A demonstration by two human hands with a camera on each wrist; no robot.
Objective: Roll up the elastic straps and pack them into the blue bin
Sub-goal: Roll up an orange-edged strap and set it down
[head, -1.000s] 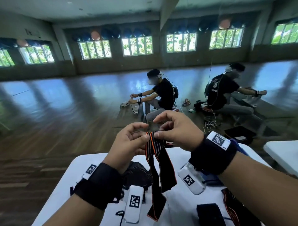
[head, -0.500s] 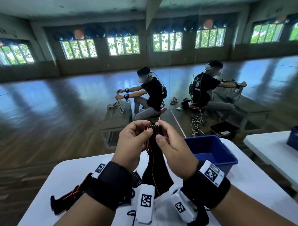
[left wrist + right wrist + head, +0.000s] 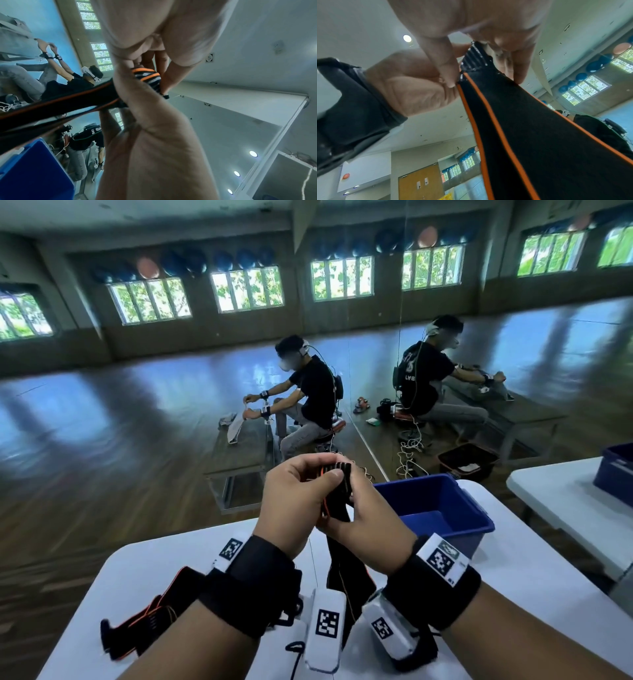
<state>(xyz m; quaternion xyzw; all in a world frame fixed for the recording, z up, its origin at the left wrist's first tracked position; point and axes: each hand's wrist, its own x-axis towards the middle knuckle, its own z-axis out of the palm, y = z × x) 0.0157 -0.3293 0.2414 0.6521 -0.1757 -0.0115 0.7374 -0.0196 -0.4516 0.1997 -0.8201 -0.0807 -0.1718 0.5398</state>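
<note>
Both hands hold one black elastic strap with orange edges [image 3: 337,491] above the white table [image 3: 534,587]. My left hand [image 3: 298,501] pinches its rolled, ribbed top end [image 3: 147,77] between thumb and fingers. My right hand [image 3: 363,518] grips the same roll from the other side, fingers curled round it [image 3: 476,60]. The strap's free length [image 3: 539,135] hangs down between my wrists to the table. The blue bin [image 3: 435,505] stands open just right of my hands; its inside looks bare. A second black and orange strap [image 3: 147,618] lies flat at the table's left edge.
Another white table [image 3: 561,501] with a blue bin [image 3: 616,470] stands to the right. Beyond the table's far edge a mirror wall reflects a wooden floor, a seated person [image 3: 308,395] at a low bench and a black crate [image 3: 469,460].
The hands have come closer together and lower, and more of the strap is wound into the roll. The view has swung left, bringing the blue bin and the second strap into sight.
</note>
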